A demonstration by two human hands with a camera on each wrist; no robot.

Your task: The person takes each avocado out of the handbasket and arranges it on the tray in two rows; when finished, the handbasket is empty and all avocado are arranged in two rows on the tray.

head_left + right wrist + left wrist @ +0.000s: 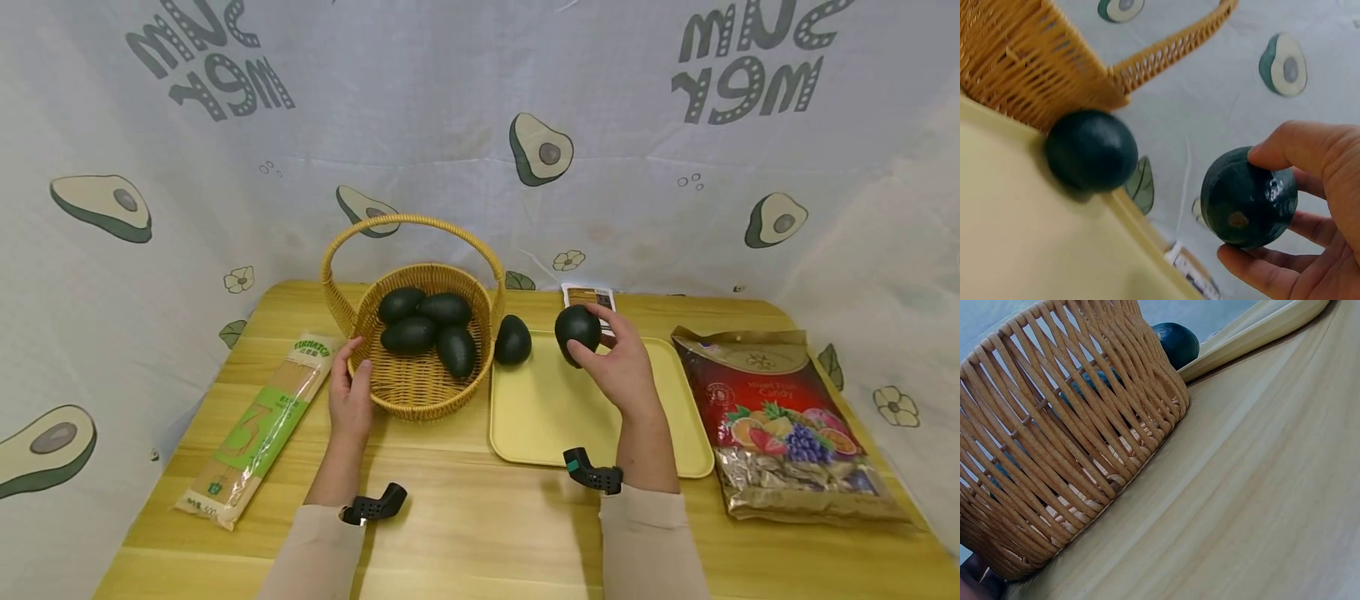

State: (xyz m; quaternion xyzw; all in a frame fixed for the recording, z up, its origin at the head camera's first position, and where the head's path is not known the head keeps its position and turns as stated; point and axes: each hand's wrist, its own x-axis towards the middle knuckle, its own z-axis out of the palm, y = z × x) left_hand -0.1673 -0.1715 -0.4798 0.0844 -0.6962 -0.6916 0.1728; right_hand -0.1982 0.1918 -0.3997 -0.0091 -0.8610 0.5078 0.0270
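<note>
My right hand point(620, 367) holds a dark green avocado point(577, 333) between thumb and fingers, over the pale yellow tray point(555, 417). In the right wrist view this avocado point(1247, 199) shows its brown stem spot. Another avocado point(513, 340) sits at the tray's left back corner, close beside the wicker basket point(420, 406). Inside that basket lie several avocados point(408, 335), and its tall handle arches over them. My left hand point(351, 400) grips the basket's left side, thumb at the rim. Only a bit of its fingers point(982, 578) shows in the left wrist view.
On the left lies a pack of noodles point(258, 429). A large red and gold candy bag point(780, 425) lies right of the tray. Behind the tray is a small packet point(588, 293). A white curtain point(450, 108) with avocado prints hangs behind the wooden table point(465, 533).
</note>
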